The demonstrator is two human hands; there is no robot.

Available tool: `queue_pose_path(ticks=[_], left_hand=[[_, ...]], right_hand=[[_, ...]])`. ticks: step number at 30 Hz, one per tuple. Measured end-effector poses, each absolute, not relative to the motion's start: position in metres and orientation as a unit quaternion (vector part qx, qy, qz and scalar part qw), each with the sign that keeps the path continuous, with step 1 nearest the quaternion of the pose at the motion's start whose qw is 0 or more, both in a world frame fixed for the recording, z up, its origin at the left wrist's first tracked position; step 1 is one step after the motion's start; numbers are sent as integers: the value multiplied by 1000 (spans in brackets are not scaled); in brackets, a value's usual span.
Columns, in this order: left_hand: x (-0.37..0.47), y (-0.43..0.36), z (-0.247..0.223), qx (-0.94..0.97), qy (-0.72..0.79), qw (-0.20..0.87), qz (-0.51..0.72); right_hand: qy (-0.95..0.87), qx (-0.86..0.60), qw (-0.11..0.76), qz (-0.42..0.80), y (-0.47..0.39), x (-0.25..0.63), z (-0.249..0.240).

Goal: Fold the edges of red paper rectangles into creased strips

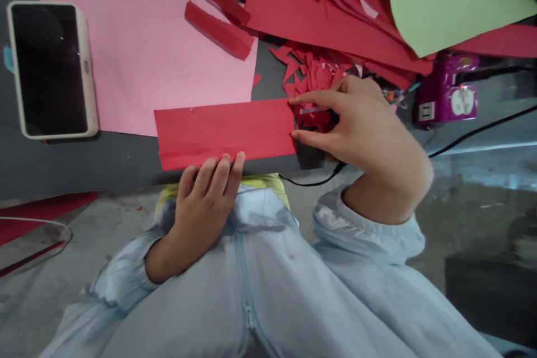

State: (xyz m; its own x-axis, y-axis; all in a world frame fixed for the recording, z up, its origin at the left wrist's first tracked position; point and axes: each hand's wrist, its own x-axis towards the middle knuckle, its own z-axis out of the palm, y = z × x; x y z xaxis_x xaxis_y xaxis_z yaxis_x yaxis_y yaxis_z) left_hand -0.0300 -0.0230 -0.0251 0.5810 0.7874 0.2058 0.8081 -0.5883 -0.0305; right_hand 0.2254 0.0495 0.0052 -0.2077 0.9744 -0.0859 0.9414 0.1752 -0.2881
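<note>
A long red paper strip [222, 128] lies across the table's near side, with a crease along its lower edge and a small mark near the top. My left hand [210, 190] rests its extended fingertips on that lower edge; its thumb is hidden. At the strip's right end is my right hand [356, 117], thumb and index finger stretched apart, their tips at the two corners. Its other fingers are out of sight. A slim pale piece [314, 110] shows between thumb and index finger; I cannot tell whether it is held.
A phone-like device [46, 70] lies at left, partly over pink paper [126, 61]. Red scraps [310, 70] and larger red sheets [319, 17] cover the back, with green paper [457, 17] at right. Beyond my right hand stands a purple device [447, 89] with black cables.
</note>
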Motion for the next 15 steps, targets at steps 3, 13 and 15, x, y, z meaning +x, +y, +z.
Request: queue_pose_path(ticks=[3,13,15], left_hand=[[-30,-23,-25,-887,-449,59,-90],[-31,-24,-27,-888,-449,44,-93],[-31,-24,-27,-887,-450,46,-92]], right_hand=[[-764,-629,65,130,49,226,4],[-767,-631,35,111,50,219,10],[-771,-627,30,110,51,217,12]])
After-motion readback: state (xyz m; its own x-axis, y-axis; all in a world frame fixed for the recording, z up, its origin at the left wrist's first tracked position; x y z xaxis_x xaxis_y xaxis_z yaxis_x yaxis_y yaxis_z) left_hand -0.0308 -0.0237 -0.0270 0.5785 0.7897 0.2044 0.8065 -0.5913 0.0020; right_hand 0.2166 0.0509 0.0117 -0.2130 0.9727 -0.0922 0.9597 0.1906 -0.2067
